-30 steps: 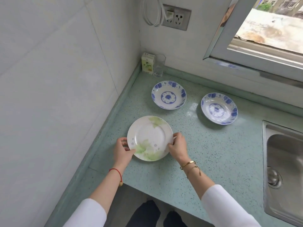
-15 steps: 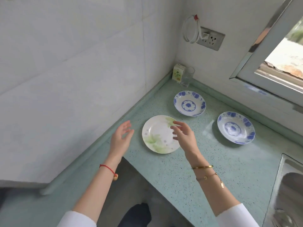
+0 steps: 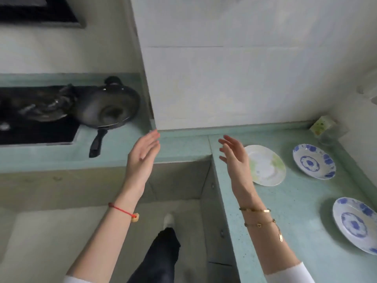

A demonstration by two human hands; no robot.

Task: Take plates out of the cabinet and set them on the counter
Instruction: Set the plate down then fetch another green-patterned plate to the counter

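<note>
Plates are out on the pale green bench (image 3: 285, 231), three of them: a white one with green leaf print (image 3: 267, 166) near the bench's inner corner, a blue-patterned one (image 3: 314, 161) just beyond it toward the wall, and a second blue-patterned one (image 3: 356, 222) nearer the right edge of the view. All three lie flat and apart from each other. A second ago both hands were on the rim of the green-printed plate, settling it; now that plate sits alone and the view has swung left, bringing in the hob and a dark frying pan (image 3: 106, 111) on the adjoining stretch of bench. That reads as one placement finished and a turn away, probably back toward the cabinet, which is not in view. The left hand (image 3: 142, 156) is raised over the gap between the benches, its fingers (image 3: 152, 137) spread loosely and empty. The right hand (image 3: 234, 158) hovers beside the green-printed plate, fingers (image 3: 226, 142) likewise open, touching nothing.
</note>
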